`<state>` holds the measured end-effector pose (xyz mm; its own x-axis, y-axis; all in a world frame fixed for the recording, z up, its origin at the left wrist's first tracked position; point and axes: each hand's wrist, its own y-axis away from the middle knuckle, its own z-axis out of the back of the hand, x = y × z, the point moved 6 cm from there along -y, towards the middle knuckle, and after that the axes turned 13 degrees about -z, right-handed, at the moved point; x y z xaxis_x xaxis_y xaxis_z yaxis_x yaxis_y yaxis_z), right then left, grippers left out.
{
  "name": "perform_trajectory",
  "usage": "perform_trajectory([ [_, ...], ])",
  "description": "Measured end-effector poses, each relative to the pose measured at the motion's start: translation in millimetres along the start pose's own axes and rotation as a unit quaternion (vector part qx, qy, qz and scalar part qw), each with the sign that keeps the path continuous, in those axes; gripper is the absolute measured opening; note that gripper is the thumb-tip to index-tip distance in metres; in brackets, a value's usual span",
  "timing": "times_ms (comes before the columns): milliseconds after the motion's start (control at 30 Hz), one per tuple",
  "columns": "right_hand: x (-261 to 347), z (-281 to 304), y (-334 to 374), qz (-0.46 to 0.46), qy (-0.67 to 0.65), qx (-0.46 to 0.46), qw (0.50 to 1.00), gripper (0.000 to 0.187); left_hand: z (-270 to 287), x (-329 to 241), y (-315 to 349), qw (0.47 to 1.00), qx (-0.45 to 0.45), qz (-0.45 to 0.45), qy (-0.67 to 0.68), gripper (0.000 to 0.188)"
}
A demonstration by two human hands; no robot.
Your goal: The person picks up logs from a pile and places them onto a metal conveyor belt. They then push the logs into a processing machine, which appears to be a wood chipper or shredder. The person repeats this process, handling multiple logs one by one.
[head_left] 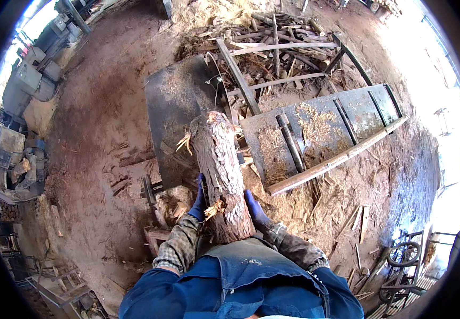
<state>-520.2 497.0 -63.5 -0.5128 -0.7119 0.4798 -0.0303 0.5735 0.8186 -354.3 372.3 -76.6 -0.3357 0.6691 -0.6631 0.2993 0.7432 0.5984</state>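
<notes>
A thick log (220, 165) with rough, flaking bark lies lengthwise in front of me, its near end against my apron (264, 263). Splintered stubs stick out from its sides. My left hand (199, 199), in a dark blue-purple glove, presses on the log's left side. On the opposite side my right hand (256, 209), gloved alike, holds the log low down near my waist. The fingers of both hands are partly hidden by the log. Its far end reaches over a dark metal table (171, 101) strewn with sawdust.
Right of the log stands a metal roller table (323, 130) with sawdust on it and a wooden rail (336, 158) along its near edge. Beyond is a pile of split wood (288, 50). Machinery (28, 77) lines the left; a wheeled frame (404, 255) stands at lower right.
</notes>
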Motion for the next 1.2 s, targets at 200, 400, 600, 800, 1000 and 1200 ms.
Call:
perform_trajectory([
  [200, 9, 13, 0, 0.111, 0.025, -0.028, 0.993, 0.074, -14, 10, 7, 1.000, 0.029, 0.007, 0.009, 0.082],
  [400, 24, 24, -21, 0.039, 0.011, 0.039, 0.998, 0.065, -31, 11, -13, 0.998, 0.053, 0.009, 0.019, 0.082],
  [600, 56, 27, -31, 0.073, -0.001, 0.043, 0.996, 0.063, -40, 8, -43, 0.997, 0.061, 0.005, 0.043, 0.082],
  [800, 78, 31, -47, 0.119, -0.020, 0.003, 0.993, 0.063, -46, 5, -62, 0.996, 0.070, 0.008, 0.063, 0.084],
  [1000, 90, 31, -53, 0.082, 0.005, -0.001, 0.997, 0.061, -44, 3, -77, 0.991, 0.104, 0.022, 0.078, 0.087],
  [1200, 128, -2, -26, 0.124, -0.030, 0.013, 0.992, 0.062, -90, -33, -51, 0.821, 0.469, 0.070, 0.319, 0.078],
])
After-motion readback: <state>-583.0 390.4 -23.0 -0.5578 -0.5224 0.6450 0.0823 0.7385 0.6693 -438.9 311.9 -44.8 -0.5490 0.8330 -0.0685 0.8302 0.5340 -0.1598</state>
